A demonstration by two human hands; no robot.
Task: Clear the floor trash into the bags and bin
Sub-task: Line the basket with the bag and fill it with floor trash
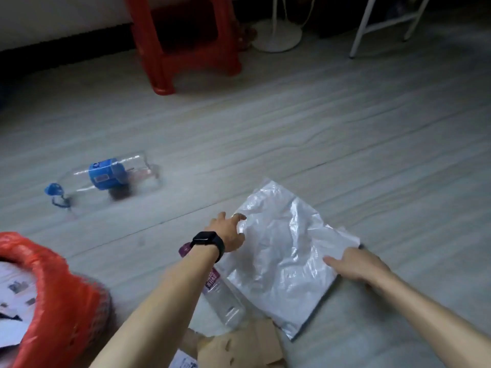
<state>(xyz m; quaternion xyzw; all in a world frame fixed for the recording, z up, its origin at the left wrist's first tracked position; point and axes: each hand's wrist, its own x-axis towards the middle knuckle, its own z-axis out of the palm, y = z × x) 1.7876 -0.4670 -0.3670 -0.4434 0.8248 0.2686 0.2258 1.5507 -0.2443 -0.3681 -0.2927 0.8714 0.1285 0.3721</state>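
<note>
We look down at a pale wood-pattern floor. A crumpled silver-grey plastic mailer bag [287,251] lies flat in front of us. Our left hand [228,232], a black watch [208,241] on its wrist, touches the bag's left edge with bent fingertips; we cannot tell whether it pinches the plastic. Our right hand [356,264] rests on the right edge, fingers straight, well apart from the left.

At lower left a red bag [66,288] stands open, holding white printed paper scraps [13,301]. A purple-labelled bottle [220,298] lies under our left forearm, beside torn cardboard [239,346]. Further left a clear bottle with a blue label [109,176] lies on its side. A red stool [186,41] stands behind.
</note>
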